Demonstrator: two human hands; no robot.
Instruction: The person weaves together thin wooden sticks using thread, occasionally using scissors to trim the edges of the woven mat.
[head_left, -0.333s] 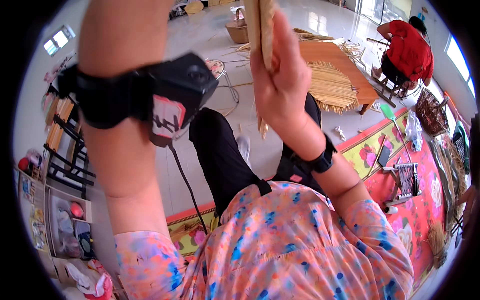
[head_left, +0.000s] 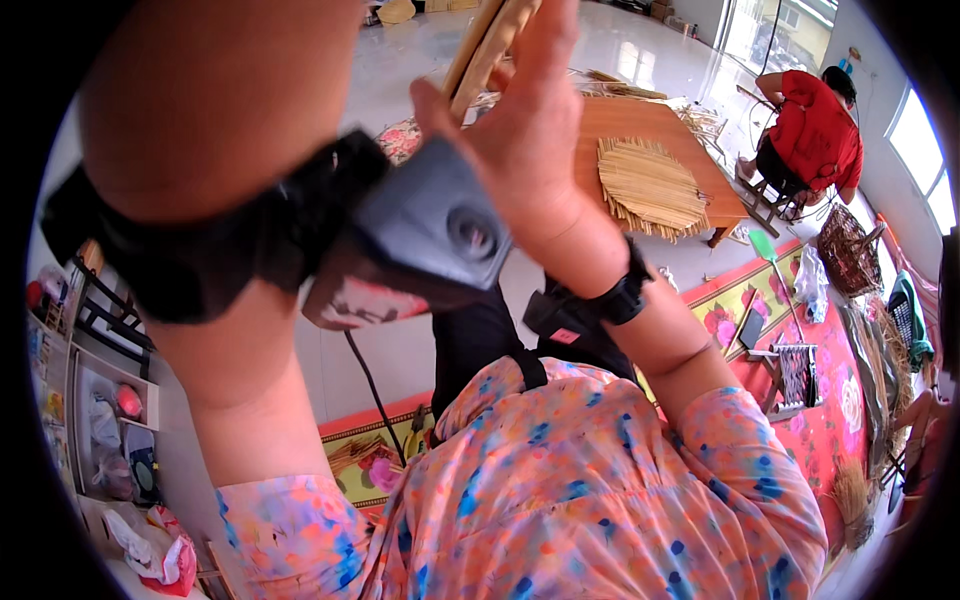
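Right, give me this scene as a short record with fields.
Left hand: out of view; the left forearm leaves past the top edge
On left forearm: strapped black box
Right hand: raised, straw strip between thumb and fingers; firmness of grip unclear
Table: brown, with a round straw mat on it
Other person: red top, seated beyond the table, at the right
Right side, floor: wicker basket, green fly swatter, small stool, broom
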